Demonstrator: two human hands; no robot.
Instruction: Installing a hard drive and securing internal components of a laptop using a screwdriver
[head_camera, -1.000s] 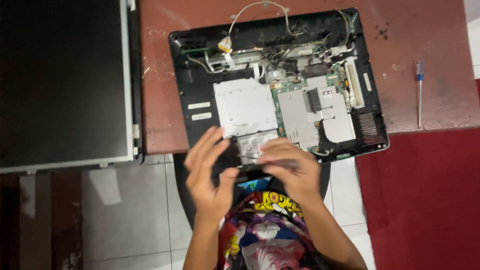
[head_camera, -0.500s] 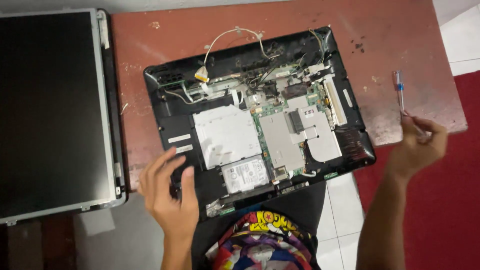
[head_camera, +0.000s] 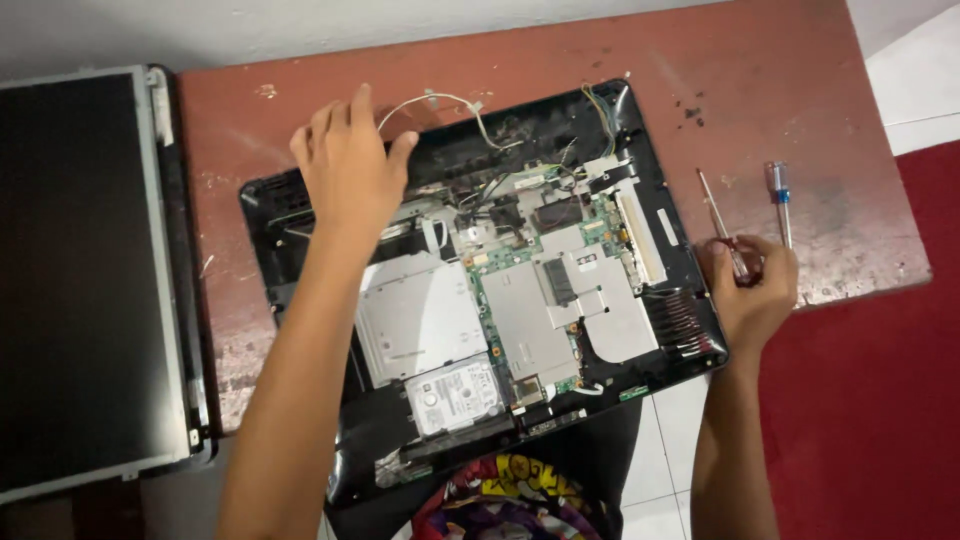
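Laptop base (head_camera: 480, 290), opened with its cover off, lies tilted across the red-brown counter (head_camera: 830, 80), its front corner overhanging the near edge. Exposed inside are a green circuit board (head_camera: 545, 300), a silver metal plate (head_camera: 420, 315), a hard drive (head_camera: 455, 393) near the front, and loose white wires (head_camera: 450, 103) arching over the rear edge.

Left hand (head_camera: 348, 165) is spread open, fingers extended, over the rear left part of the base, close to the wires; contact cannot be confirmed. Right hand (head_camera: 752, 290) is closed around the dark red handle of a screwdriver (head_camera: 725, 232) at the right edge of the base, shaft pointing away. A second, blue-handled screwdriver (head_camera: 779, 200) lies on the counter just beside it. A detached screen panel (head_camera: 80, 280) sits at far left, apart from the base.

Judgement: the step in hand appears to be bringing the tool to the interior. It is done well if the left hand steadies the overhanging chassis, keeps off the wires, and the tip is seated squarely before turning.

Against the frame half a second earlier: the left hand has moved from the front left corner to the rear; the right hand, then reaching near the blue-handled tool, now grips the red one.
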